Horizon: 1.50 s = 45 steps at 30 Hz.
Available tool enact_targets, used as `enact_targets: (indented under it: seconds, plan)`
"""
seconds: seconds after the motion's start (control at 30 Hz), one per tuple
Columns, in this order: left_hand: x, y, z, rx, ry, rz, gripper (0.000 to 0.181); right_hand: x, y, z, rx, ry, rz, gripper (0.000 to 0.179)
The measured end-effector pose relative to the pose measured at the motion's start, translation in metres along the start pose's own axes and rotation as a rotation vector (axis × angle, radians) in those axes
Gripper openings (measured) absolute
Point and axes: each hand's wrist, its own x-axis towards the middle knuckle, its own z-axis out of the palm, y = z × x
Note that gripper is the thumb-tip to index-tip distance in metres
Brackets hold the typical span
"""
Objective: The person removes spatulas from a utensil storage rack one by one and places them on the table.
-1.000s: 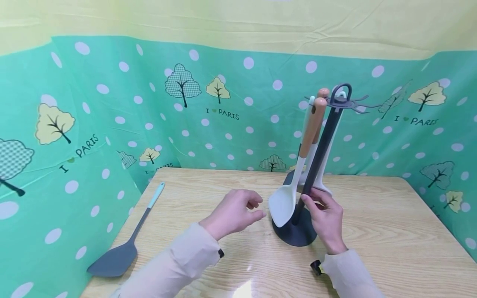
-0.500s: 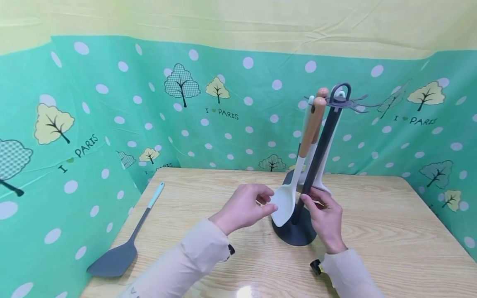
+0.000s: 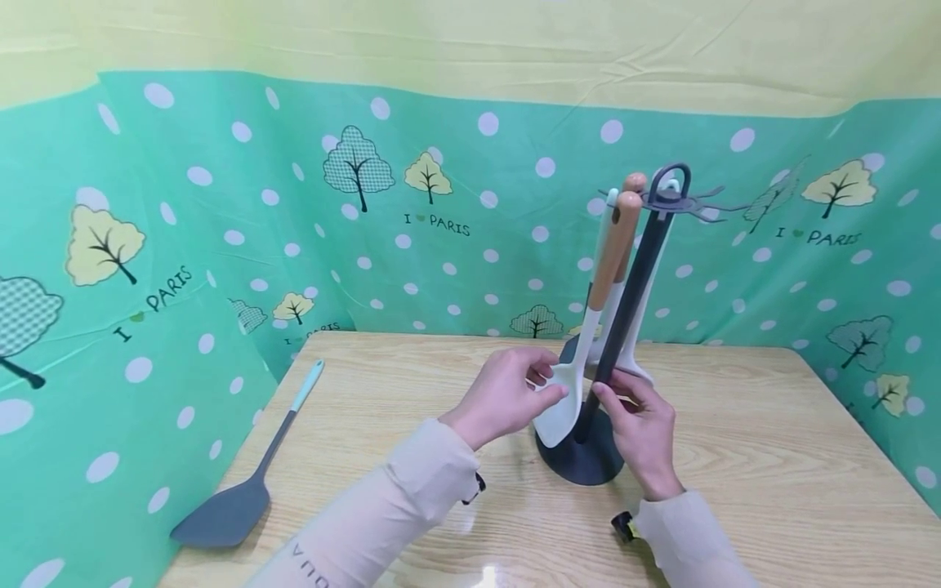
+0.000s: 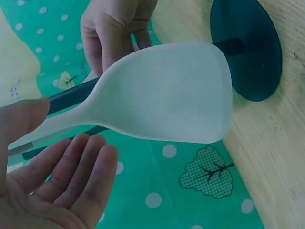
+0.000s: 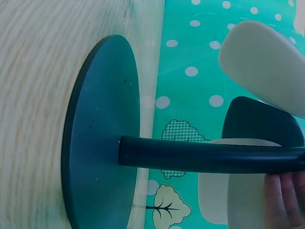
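Note:
My right hand (image 3: 647,433) grips the lower part of the black pole of a utensil stand (image 3: 625,318), thumb in front; its fingertips (image 5: 282,202) show beside the pole in the right wrist view. A white spatula (image 3: 556,423) with a wooden handle hangs on the stand's left side. Beside its blade is my left hand (image 3: 515,392), the thumb in front of the blade. In the left wrist view, the left thumb overlaps the spatula's neck (image 4: 83,114) while the loosely bent fingers lie apart below it. Whether the thumb touches it, I cannot tell.
Several other utensils hang behind the pole, including another wooden handle (image 3: 635,184) and a dark blade (image 5: 255,121). Hooks (image 3: 706,204) stick out at the top right. A grey turner (image 3: 228,514) with a mint handle lies at the table's left edge. A patterned cloth (image 3: 456,269) stands behind.
My left hand has moved right and slightly up, from beside the stand to over the white spatula's blade. The right hand and the stand have stayed in place.

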Motion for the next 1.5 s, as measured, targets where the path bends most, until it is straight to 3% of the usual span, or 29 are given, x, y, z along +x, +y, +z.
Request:
enact_targets:
  seconds: [0.47,0.77,1.5]
  plan:
    - [0.011,0.001,0.016,-0.078,0.16,0.077,0.037,0.0,-0.002,0.001,-0.014,-0.001,0.0,0.026]
    - [0.021,0.006,0.029,-0.161,0.281,0.166,0.029,-0.003,-0.034,-0.001,-0.033,-0.006,-0.055,0.024]
    - [0.031,0.015,0.038,-0.3,0.305,0.115,0.023,-0.002,-0.034,-0.002,-0.019,-0.014,-0.077,0.023]
